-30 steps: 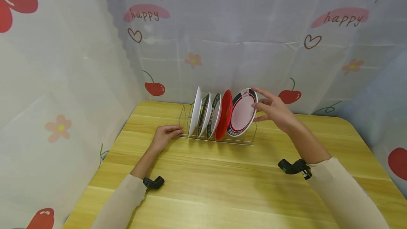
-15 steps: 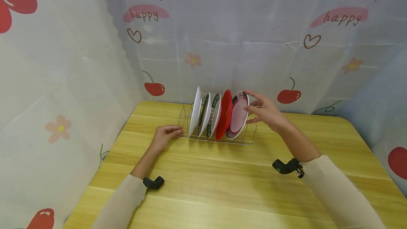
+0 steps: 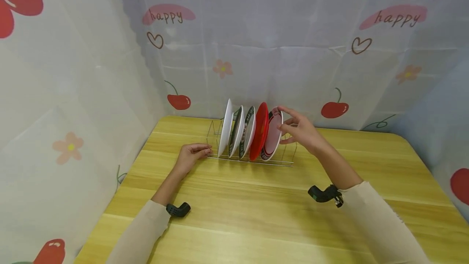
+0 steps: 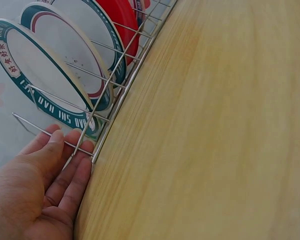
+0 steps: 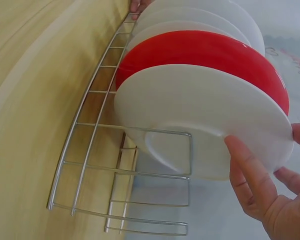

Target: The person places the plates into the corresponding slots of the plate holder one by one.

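My left hand [image 3: 188, 159] grips the left end of a wire dish rack [image 3: 272, 163]; in the left wrist view the thumb and fingers close around its corner wires [image 4: 76, 150]. At the other end, my right hand [image 3: 303, 134] holds the rim of a white plate [image 3: 272, 137] with a dark patterned border and a red ring. This plate stands on edge in the rack, just right of a red plate [image 3: 259, 131]. The right wrist view shows its plain white underside [image 5: 190, 100], one finger against it and others at the rim.
Left of the red plate, several plates stand upright, among them a white one [image 3: 225, 129] and a green-bordered one [image 3: 247, 133]. Bare rack slots [image 5: 150, 200] lie right of the held plate. The wooden table [image 3: 234, 211] meets a printed curtain [image 3: 256, 64] behind.
My right hand has moved left and slightly down with the plate, which has turned more edge-on beside the red plate. My left hand keeps its place on the rack.
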`<state>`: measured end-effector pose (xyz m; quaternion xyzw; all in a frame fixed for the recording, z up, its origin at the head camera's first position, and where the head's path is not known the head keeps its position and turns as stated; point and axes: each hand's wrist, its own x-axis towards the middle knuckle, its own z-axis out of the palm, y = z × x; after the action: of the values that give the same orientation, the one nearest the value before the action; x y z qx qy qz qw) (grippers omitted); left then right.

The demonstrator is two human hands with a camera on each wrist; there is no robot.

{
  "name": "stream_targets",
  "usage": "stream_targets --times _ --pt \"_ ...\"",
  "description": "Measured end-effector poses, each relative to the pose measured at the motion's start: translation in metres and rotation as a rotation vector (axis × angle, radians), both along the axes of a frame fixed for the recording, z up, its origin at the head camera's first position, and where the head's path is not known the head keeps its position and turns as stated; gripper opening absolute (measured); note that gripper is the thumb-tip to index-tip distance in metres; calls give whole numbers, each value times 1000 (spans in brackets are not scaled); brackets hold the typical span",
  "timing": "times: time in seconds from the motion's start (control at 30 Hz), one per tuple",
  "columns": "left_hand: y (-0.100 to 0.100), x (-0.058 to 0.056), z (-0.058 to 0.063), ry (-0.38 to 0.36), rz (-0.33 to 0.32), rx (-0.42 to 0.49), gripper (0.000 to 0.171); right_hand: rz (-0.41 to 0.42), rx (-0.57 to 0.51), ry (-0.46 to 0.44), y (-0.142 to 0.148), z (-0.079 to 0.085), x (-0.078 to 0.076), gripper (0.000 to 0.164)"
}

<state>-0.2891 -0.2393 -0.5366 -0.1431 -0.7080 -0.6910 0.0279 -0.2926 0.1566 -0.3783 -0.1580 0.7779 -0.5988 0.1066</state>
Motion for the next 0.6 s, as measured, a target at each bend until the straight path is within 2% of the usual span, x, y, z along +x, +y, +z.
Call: stream_targets --times 0.6 --pt "0 -1 -1 -14 10 -9 22 -31 -57 6 -2 -17 0 68"
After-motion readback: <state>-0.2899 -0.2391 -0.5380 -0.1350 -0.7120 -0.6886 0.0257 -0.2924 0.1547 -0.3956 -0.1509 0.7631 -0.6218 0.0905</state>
